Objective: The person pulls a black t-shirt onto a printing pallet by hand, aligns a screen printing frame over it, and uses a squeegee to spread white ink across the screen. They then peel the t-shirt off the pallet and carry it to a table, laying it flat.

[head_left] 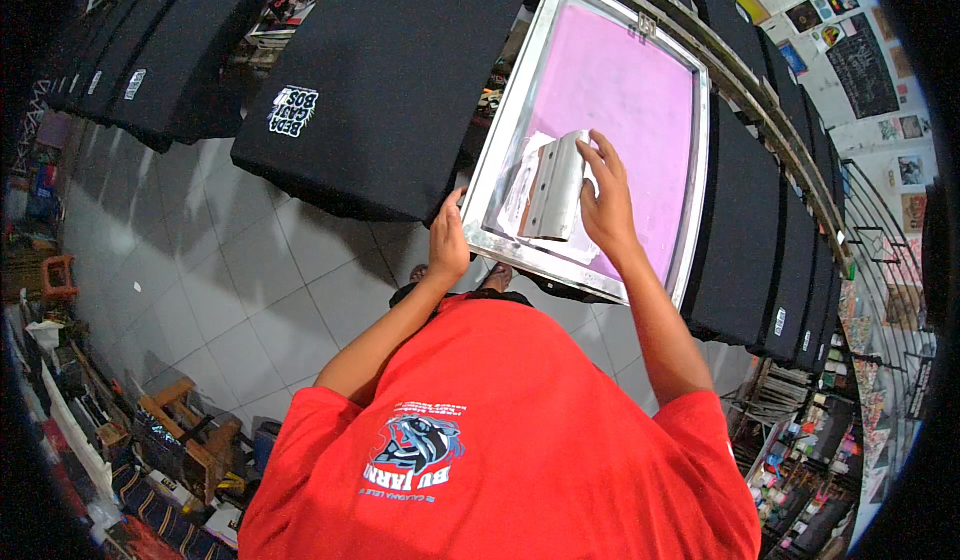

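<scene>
A screen printing frame [696, 165] with silver metal edges and pink mesh lies tilted a little across a black-covered board. My left hand [448, 240] grips the frame's near left edge, fingers at its outer side. Inside the frame, over a white patch with ink at the lower left, stands a metal squeegee [548, 190], a silver bar with several dark bolts. My right hand [608, 195] holds the squeegee by its right side, thumb and fingers bent at it. The squeegee's lower edge is hidden.
Black shirts on boards [370, 70] with small white prints line both sides. A metal rail [760, 100] runs behind the frame. Grey tiled floor [240, 280] shows below. A wooden stool [190, 420], cluttered shelves [810, 430] and a wall with pinned pictures [865, 70] surround me.
</scene>
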`<state>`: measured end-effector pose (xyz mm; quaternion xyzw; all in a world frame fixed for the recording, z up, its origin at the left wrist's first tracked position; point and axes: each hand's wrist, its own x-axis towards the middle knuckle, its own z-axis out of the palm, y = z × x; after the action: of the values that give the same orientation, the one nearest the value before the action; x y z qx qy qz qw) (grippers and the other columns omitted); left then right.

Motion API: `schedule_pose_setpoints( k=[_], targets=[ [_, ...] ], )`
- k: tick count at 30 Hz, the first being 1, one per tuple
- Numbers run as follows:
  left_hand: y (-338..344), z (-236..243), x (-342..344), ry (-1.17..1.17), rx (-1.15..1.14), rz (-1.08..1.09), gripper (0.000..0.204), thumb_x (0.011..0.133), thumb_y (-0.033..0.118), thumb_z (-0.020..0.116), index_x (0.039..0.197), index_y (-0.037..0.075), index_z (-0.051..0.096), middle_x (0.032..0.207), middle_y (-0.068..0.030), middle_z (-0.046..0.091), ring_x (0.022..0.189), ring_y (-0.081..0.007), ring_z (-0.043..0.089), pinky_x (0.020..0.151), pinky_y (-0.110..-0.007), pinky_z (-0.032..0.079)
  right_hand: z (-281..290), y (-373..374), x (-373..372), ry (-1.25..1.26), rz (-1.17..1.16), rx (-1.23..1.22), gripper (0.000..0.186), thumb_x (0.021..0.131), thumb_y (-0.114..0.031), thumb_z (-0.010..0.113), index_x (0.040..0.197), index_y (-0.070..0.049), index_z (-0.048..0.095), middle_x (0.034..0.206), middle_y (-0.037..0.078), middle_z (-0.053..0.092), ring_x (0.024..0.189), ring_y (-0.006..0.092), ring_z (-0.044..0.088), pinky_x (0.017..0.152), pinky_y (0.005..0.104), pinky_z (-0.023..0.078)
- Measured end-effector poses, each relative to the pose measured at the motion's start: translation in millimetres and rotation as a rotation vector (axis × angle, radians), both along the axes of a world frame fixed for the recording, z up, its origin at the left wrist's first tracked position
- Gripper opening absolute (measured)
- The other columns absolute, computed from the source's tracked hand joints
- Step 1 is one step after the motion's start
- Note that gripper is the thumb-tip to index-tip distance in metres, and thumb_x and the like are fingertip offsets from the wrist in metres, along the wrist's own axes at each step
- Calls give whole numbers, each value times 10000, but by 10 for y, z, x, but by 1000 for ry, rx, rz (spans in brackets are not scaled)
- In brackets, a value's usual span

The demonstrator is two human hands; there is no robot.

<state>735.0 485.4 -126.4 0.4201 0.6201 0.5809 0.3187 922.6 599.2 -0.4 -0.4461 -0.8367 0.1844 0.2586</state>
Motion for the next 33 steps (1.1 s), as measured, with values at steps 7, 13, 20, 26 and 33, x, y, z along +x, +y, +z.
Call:
schedule_pose_setpoints(
  k=[7, 13, 20, 26, 33],
  targets=[
    [31, 15, -184, -69, -238, -218, 376, 944, 212, 365, 1241, -9, 428, 1135, -257, 546, 1076, -404, 506, 912, -401, 378, 44, -161, -272, 134, -250, -162, 803, 762, -170, 647, 1403, -17, 187, 1267, 318, 421, 1201, 357, 448, 1011, 415, 340],
    [27, 85, -162, 31, -240, -201, 365, 941, 227, 363, 1205, -12, 442, 1089, -273, 549, 1036, -437, 504, 877, -431, 388, 106, -61, -191, 69, -384, -294, 782, 683, -85, 723, 1307, 68, 276, 989, 286, 593, 877, 359, 631, 751, 385, 511],
    [26, 159, -97, 95, -254, -96, 311, 934, 247, 394, 1060, -21, 488, 983, -282, 567, 951, -462, 517, 814, -464, 404, 403, 114, 130, 351, -360, -529, 363, 687, -56, 730, 996, 65, 585, 822, 128, 649, 687, 178, 635, 609, 318, 528],
    [83, 46, -69, 122, -350, -40, 404, 929, 326, 421, 963, -66, 514, 967, -314, 562, 947, -477, 518, 801, -484, 401, 442, 386, 363, 427, -257, -713, 460, 712, -108, 723, 1093, 67, 532, 948, 152, 627, 833, 182, 623, 766, 319, 507],
    [94, 172, -81, 54, -520, -80, 432, 935, 351, 416, 948, -54, 567, 930, -212, 624, 898, -357, 588, 799, -411, 424, 578, 598, 376, 441, 56, -695, 515, 707, -116, 730, 1146, 20, 498, 1050, 139, 603, 925, 221, 604, 809, 331, 488]
  ],
)
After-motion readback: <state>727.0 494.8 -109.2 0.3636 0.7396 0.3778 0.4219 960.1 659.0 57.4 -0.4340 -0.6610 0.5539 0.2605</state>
